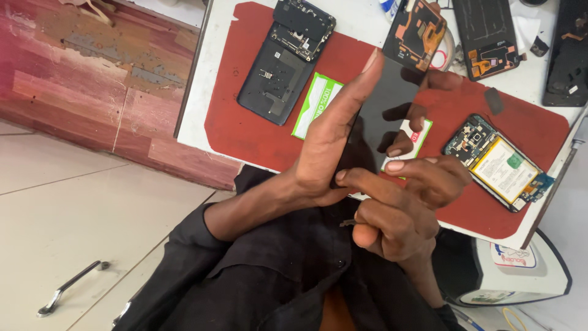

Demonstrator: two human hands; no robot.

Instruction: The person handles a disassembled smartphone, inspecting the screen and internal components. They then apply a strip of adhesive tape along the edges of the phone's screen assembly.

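- The left hand (331, 144) grips a dark phone screen (383, 116), held upright on edge above the near edge of the counter (367, 21). The palm lies flat along one long side; the fingers (407, 113) curl round the far side onto the glass.
- The right hand (401, 205) is clenched round a thin metal tool (348, 222). Its forefinger stretches out to the lower corner of the screen, beside the left palm. Whether the tool tip touches the screen cannot be told.
- A red mat (257, 132) covers most of the counter. The screen is raised over the mat's near-middle part.
- A dark phone shell (288, 58) with its back removed lies on the mat towards the far left corner.
- A green-and-white packet (315, 104) lies just beside that shell, partly behind the left hand.
- An open phone (499, 162) with a yellow battery showing lies on the mat near the right edge.
- Three further dark phone parts (490, 37) with orange flex pieces lie along the far edge, partly off the mat.
- A white appliance (520, 273) stands below the counter's near right corner.
- A metal handle (67, 288) lies on the pale floor (73, 208), well apart from the counter.
- The person wears a dark shirt (269, 270).
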